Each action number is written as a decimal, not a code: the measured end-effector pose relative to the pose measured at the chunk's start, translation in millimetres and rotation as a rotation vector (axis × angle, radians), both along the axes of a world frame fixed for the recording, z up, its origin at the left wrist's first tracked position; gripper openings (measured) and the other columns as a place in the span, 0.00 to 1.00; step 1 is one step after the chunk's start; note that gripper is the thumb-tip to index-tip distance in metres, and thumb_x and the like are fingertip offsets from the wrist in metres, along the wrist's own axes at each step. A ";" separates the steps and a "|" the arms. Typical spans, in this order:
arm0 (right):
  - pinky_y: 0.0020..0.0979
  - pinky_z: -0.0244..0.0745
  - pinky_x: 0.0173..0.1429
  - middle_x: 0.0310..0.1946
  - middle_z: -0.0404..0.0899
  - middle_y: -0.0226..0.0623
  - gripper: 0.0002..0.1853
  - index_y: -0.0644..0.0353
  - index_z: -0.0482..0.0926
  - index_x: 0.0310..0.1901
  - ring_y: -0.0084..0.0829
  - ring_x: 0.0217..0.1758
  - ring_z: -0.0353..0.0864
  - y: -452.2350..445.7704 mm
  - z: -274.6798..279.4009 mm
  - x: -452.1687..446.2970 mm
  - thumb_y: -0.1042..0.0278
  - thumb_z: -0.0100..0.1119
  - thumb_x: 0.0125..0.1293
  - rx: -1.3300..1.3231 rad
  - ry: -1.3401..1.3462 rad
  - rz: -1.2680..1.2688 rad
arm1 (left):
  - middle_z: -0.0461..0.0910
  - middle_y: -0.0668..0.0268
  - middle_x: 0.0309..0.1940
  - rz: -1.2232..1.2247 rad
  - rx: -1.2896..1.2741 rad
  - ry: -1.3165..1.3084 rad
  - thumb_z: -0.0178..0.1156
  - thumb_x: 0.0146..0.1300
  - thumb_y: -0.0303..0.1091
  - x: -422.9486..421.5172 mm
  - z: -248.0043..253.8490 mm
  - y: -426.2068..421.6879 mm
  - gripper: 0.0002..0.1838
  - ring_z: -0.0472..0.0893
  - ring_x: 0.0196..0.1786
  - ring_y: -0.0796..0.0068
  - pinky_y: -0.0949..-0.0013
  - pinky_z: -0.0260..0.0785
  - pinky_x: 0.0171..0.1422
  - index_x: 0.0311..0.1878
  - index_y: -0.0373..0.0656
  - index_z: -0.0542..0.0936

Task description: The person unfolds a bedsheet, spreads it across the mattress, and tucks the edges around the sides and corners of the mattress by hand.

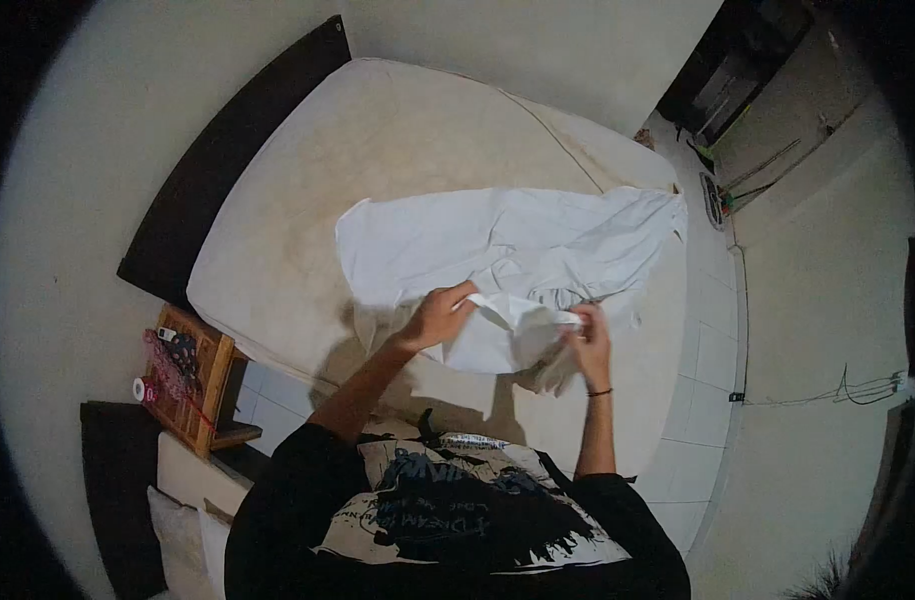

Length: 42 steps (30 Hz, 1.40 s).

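Observation:
A white cloth (428, 240), wrinkled and partly bunched, lies across the mattress (308, 150). Whether it is a garment or a sheet I cannot tell. My left hand (440, 318) is closed on its near edge, with the fingers pinching a fold. At the right, my right hand (590, 345) grips another part of the same edge, and the cloth is lifted and sags between the two hands. A dark band circles my right wrist.
A dark headboard (233, 155) borders the mattress at the left. Beside it stands a small wooden table (213, 385) with a patterned cloth and small items on top. Tiled floor (693, 400) runs along the right. Cables hang on the right wall.

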State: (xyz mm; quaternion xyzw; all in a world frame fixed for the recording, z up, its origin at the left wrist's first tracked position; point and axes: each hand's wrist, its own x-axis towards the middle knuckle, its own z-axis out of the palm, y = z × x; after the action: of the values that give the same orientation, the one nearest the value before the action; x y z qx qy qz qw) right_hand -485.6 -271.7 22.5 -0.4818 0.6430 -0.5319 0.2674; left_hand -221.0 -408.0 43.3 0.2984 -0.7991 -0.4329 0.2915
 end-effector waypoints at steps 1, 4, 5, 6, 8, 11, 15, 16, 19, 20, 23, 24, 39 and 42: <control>0.27 0.69 0.49 0.40 0.78 0.32 0.24 0.55 0.72 0.55 0.25 0.47 0.75 -14.4 24.4 40.2 0.65 0.64 0.55 0.023 0.143 0.048 | 0.78 0.55 0.31 -0.054 -0.035 0.075 0.55 0.59 0.28 3.2 8.1 -5.9 0.08 0.79 0.38 0.59 0.65 0.69 0.42 0.40 0.37 0.74; 0.27 0.71 0.47 0.44 0.80 0.38 0.26 0.52 0.73 0.54 0.28 0.47 0.79 -54.3 47.6 127.4 0.61 0.66 0.53 0.027 0.306 0.162 | 0.78 0.56 0.36 -0.164 -0.048 0.000 0.57 0.58 0.30 30.5 30.8 -22.6 0.10 0.80 0.40 0.62 0.65 0.69 0.45 0.42 0.37 0.75; 0.27 0.72 0.46 0.44 0.80 0.40 0.25 0.52 0.74 0.53 0.29 0.46 0.80 -66.6 46.6 145.2 0.60 0.66 0.52 0.017 0.318 0.194 | 0.78 0.56 0.36 -0.179 -0.053 -0.004 0.57 0.57 0.30 44.4 35.9 -30.3 0.10 0.80 0.40 0.62 0.65 0.69 0.45 0.41 0.37 0.75; 0.27 0.72 0.44 0.40 0.80 0.40 0.23 0.53 0.75 0.51 0.29 0.42 0.80 -77.2 44.7 159.6 0.60 0.66 0.53 0.087 0.329 0.222 | 0.78 0.56 0.36 -0.195 -0.058 -0.006 0.57 0.57 0.30 58.1 39.3 -37.2 0.10 0.80 0.40 0.62 0.65 0.69 0.45 0.41 0.37 0.75; 0.28 0.73 0.40 0.32 0.81 0.40 0.19 0.55 0.78 0.47 0.29 0.35 0.81 -98.3 34.8 183.3 0.61 0.65 0.53 0.231 0.350 0.274 | 0.78 0.57 0.36 -0.232 -0.035 0.067 0.58 0.54 0.30 83.9 24.0 -57.8 0.11 0.79 0.40 0.61 0.64 0.69 0.43 0.41 0.39 0.76; 0.28 0.70 0.33 0.23 0.77 0.37 0.14 0.60 0.79 0.42 0.27 0.27 0.76 -116.0 0.3 188.6 0.64 0.61 0.55 0.192 0.206 0.201 | 0.78 0.57 0.34 -0.230 0.010 -0.157 0.58 0.53 0.31 121.6 3.8 -82.9 0.11 0.78 0.38 0.59 0.63 0.70 0.41 0.39 0.39 0.76; 0.20 0.64 0.36 0.27 0.72 0.22 0.11 0.65 0.77 0.36 0.16 0.31 0.68 -99.8 30.0 181.9 0.65 0.50 0.62 0.149 -0.164 -0.214 | 0.79 0.56 0.32 -0.215 -0.074 -0.419 0.56 0.55 0.37 163.6 -98.5 -113.5 0.13 0.79 0.39 0.53 0.56 0.70 0.43 0.40 0.40 0.75; 0.21 0.65 0.36 0.29 0.73 0.23 0.16 0.67 0.78 0.43 0.18 0.32 0.69 -88.1 27.0 166.5 0.63 0.48 0.63 0.107 -0.280 -0.242 | 0.78 0.56 0.31 -0.206 -0.036 -0.420 0.56 0.54 0.38 176.9 -128.2 -115.7 0.13 0.78 0.39 0.52 0.55 0.69 0.43 0.39 0.40 0.75; 0.25 0.67 0.40 0.31 0.73 0.26 0.16 0.63 0.76 0.42 0.20 0.35 0.70 -62.8 30.0 146.5 0.60 0.47 0.63 -0.128 -0.252 -0.646 | 0.78 0.54 0.34 -0.177 0.104 -0.581 0.56 0.54 0.41 216.6 -247.7 -120.6 0.13 0.78 0.40 0.51 0.54 0.69 0.44 0.35 0.41 0.77; 0.26 0.67 0.41 0.32 0.72 0.27 0.14 0.62 0.76 0.39 0.20 0.36 0.70 -45.3 36.2 132.6 0.60 0.46 0.64 -0.148 -0.289 -0.634 | 0.78 0.53 0.37 -0.179 0.188 -0.708 0.56 0.54 0.43 228.4 -270.5 -117.6 0.15 0.78 0.42 0.52 0.55 0.69 0.46 0.36 0.41 0.78; 0.26 0.66 0.45 0.33 0.72 0.26 0.12 0.57 0.73 0.33 0.21 0.39 0.70 5.7 33.3 110.1 0.60 0.44 0.65 -0.182 -0.367 -0.614 | 0.78 0.50 0.45 -0.075 0.529 -0.989 0.55 0.56 0.50 253.0 -335.1 -104.5 0.22 0.77 0.48 0.55 0.58 0.68 0.53 0.42 0.39 0.80; 0.26 0.65 0.46 0.34 0.72 0.25 0.13 0.57 0.75 0.35 0.20 0.40 0.69 15.4 34.9 116.8 0.58 0.44 0.66 -0.195 -0.456 -0.696 | 0.78 0.50 0.46 0.031 0.571 -0.919 0.55 0.56 0.51 263.9 -355.7 -92.0 0.24 0.77 0.49 0.54 0.59 0.68 0.54 0.44 0.37 0.80; 0.34 0.72 0.50 0.44 0.78 0.37 0.17 0.58 0.76 0.50 0.31 0.45 0.77 -65.2 -180.6 182.3 0.58 0.52 0.64 0.817 -0.174 0.193 | 0.69 0.45 0.55 0.593 0.919 -0.663 0.69 0.43 0.53 193.1 -468.0 -95.9 0.49 0.73 0.55 0.52 0.56 0.66 0.58 0.60 0.27 0.61; 0.37 0.71 0.53 0.48 0.78 0.37 0.18 0.54 0.75 0.52 0.35 0.48 0.77 -57.2 -250.5 186.0 0.58 0.54 0.63 0.842 0.090 0.385 | 0.69 0.47 0.55 0.796 0.830 -0.740 0.69 0.42 0.55 179.7 -476.5 -97.7 0.51 0.72 0.56 0.51 0.54 0.65 0.59 0.62 0.31 0.59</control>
State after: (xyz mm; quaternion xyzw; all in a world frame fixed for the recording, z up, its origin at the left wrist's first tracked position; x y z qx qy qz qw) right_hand -299.6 -328.9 -228.0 -0.4643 0.7129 -0.1440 0.5054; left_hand -41.3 -505.7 -433.2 0.7849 -0.4432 -0.4329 -0.0024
